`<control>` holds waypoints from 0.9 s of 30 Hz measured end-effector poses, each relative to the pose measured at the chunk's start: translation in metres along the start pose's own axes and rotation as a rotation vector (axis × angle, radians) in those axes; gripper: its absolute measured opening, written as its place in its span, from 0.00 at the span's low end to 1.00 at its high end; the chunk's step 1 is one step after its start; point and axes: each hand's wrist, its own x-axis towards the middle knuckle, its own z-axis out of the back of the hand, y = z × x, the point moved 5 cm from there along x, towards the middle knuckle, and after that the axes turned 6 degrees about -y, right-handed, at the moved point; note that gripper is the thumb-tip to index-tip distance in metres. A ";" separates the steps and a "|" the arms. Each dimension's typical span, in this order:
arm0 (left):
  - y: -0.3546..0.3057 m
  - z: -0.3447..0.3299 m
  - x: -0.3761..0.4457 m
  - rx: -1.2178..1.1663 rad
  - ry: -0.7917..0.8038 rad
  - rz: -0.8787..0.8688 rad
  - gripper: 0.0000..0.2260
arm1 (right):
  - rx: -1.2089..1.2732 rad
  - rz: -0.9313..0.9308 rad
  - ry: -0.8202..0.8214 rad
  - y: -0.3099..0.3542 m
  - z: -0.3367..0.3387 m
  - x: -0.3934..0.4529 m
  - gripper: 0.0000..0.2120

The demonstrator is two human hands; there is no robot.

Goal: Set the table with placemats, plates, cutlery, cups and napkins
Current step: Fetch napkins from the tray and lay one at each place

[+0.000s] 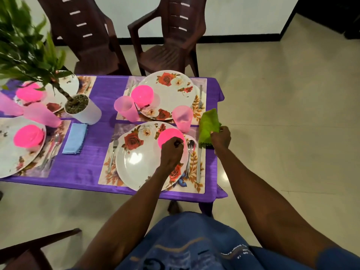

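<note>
Head view: right hand (221,138) is pinching a green napkin (209,124) at the surface's (101,149) right edge; left hand (172,151), fingers curled, is holding something unclear above the plate (136,162), crowded by spoon (190,152) and pink cup (182,115).

Pale cream tiled floor (272,94), glossy, with faint grout lines and a soft glare near the right end of the table. White wall (136,14) at the far side, edged along the bottom by a black skirting band (233,38). Dark doorway or dark panel (331,12) at far right; cannot tell which. Two dark brown plastic armchairs with slotted backs beyond the table: one at far left (85,36), one at far centre (171,41), both facing the table. Part of another dark brown chair (29,250) at near left. Low table under a purple cloth (103,88). Even, diffuse indoor light.
</note>
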 end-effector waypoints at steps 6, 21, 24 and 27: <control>0.007 0.001 0.006 0.001 0.028 -0.008 0.07 | 0.106 0.013 0.059 0.020 -0.019 0.022 0.16; 0.004 0.011 0.016 -0.005 -0.010 -0.058 0.06 | -0.174 -0.069 0.181 0.006 -0.042 0.023 0.25; 0.001 0.012 0.019 -0.009 -0.013 -0.069 0.06 | -0.147 0.020 0.135 0.016 -0.040 0.021 0.20; -0.001 0.014 0.020 0.000 -0.011 -0.077 0.06 | -0.160 0.149 0.136 0.026 -0.040 0.021 0.17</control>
